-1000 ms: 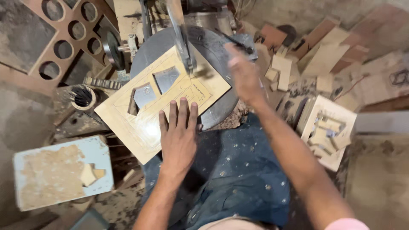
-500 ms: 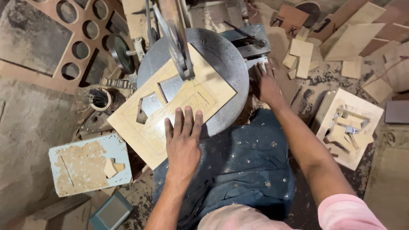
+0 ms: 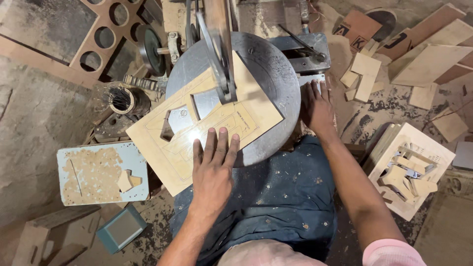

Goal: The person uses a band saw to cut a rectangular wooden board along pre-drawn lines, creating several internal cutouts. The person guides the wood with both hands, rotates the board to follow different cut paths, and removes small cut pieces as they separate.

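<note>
Bare left hand (image 3: 213, 172) and right hand (image 3: 318, 109); pink short sleeve (image 3: 391, 252); dark blue speckled garment (image 3: 276, 202) over lap.

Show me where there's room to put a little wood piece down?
Bare metal shows on the round saw table between the cut board and the right hand. The floor right, around the scrap blocks, is crowded.

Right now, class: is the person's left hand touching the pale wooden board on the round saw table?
Touching. The head view shows the left hand lying flat, fingers spread, on the pale wooden board.
</note>
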